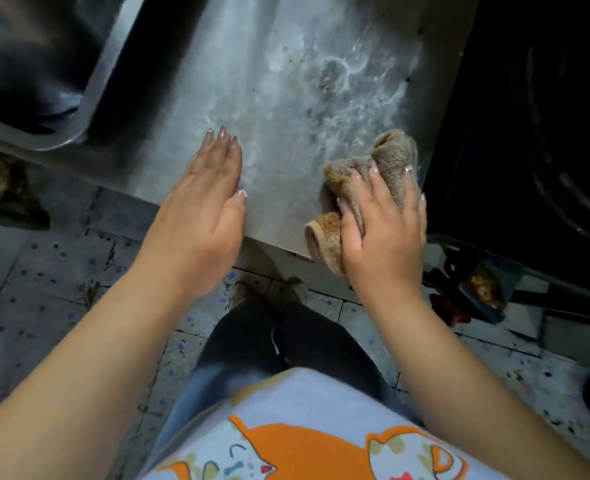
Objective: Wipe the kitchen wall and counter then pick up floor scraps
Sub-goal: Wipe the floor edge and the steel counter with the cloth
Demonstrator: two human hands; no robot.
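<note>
A wet, streaked steel counter (279, 98) fills the upper middle of the head view. My left hand (206, 202) lies flat on it near the front edge, fingers straight and together. My right hand (383, 230) presses a crumpled brown cloth (394, 157) onto the counter's front right corner, fingers spread over it. One end of the cloth hangs over the counter's front edge. Dark stains and water marks show on the metal beyond the cloth.
A steel sink basin (33, 64) sits at the upper left. A black stove (536, 133) borders the counter on the right. Below lies a speckled tiled floor (44, 289) with small scraps. Coloured packets (484, 289) lie under the stove.
</note>
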